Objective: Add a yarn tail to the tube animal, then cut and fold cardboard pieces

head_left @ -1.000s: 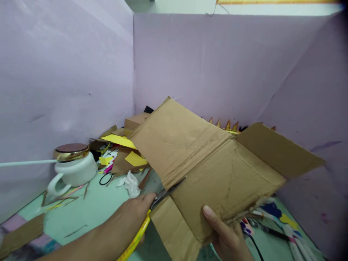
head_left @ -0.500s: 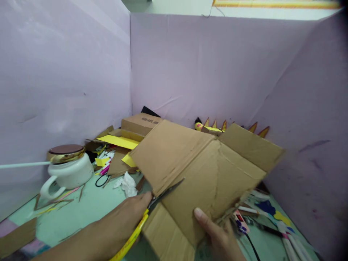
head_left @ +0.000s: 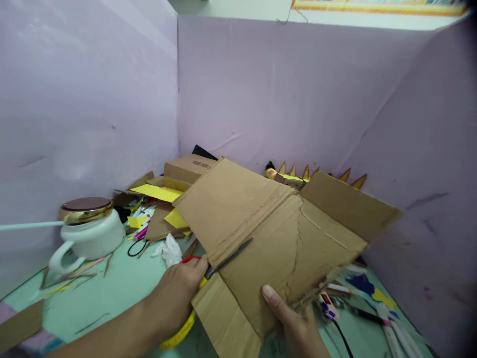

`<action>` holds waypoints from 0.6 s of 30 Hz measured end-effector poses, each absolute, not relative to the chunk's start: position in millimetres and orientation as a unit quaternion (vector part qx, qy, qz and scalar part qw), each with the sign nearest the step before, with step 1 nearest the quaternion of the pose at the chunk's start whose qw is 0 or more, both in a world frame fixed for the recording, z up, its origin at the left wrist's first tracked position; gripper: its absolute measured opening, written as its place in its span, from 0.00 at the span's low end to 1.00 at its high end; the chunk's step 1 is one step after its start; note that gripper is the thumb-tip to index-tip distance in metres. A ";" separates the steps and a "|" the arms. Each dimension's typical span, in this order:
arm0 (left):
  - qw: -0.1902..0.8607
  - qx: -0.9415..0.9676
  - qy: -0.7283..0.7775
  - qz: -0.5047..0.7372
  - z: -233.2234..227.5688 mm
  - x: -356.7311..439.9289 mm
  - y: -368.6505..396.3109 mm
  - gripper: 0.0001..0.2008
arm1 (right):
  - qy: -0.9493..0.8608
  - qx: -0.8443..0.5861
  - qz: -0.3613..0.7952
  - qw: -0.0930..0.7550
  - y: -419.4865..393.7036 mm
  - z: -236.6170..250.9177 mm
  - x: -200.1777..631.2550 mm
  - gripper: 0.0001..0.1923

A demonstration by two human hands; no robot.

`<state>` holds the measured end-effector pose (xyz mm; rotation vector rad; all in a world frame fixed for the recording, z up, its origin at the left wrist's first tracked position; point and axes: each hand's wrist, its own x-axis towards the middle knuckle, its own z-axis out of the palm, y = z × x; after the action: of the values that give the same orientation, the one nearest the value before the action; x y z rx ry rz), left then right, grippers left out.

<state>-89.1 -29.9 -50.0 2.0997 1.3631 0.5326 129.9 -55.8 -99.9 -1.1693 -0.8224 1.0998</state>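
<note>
You are gripping the scissors (head_left: 219,263) in your left hand (head_left: 178,293), blades biting into the cardboard sheet (head_left: 276,238), while your right hand (head_left: 298,328) is pinching its near edge.

No text can be made out. The small cardboard box (head_left: 190,168), at about ten o'clock from the large cardboard sheet (head_left: 276,238), carries a dark printed line on its top face, too blurred to read. The packet (head_left: 328,304) at the sheet's five o'clock edge shows coloured marks, also illegible. The strip (head_left: 376,6) along the wall top bears no readable lettering.
</note>
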 end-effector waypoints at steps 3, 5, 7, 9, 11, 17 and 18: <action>0.279 0.791 0.501 0.215 -50.0 -90.3 -29.9 0.15 | -0.348 -0.505 0.484 0.623 -55.5 -104.6 130.6 0.43; 0.283 0.798 0.478 0.231 -48.5 -89.8 -30.0 0.16 | -0.347 -0.508 0.484 0.622 -56.5 -105.3 130.7 0.44; 0.285 0.808 0.453 0.246 -46.6 -88.3 -29.6 0.18 | -0.349 -0.516 0.486 0.613 -58.8 -103.6 129.7 0.44; 0.282 0.813 0.441 0.255 -44.4 -86.2 -28.1 0.20 | -0.352 -0.530 0.487 0.598 -62.0 -100.6 127.5 0.43; 0.268 0.821 0.432 0.258 -41.5 -84.1 -25.8 0.22 | -0.352 -0.546 0.484 0.586 -64.9 -98.2 125.0 0.42; 0.237 0.837 0.433 0.237 -30.6 -84.2 -22.8 0.21 | -0.341 -0.545 0.485 0.593 -67.0 -98.7 120.2 0.44; 0.237 0.837 0.438 0.228 -29.9 -85.1 -23.3 0.21 | -0.339 -0.544 0.486 0.594 -67.1 -98.8 119.7 0.44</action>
<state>-85.1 -23.3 -29.9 2.2940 1.2011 0.6255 119.7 -67.1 -98.8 -1.2650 -0.7881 1.1296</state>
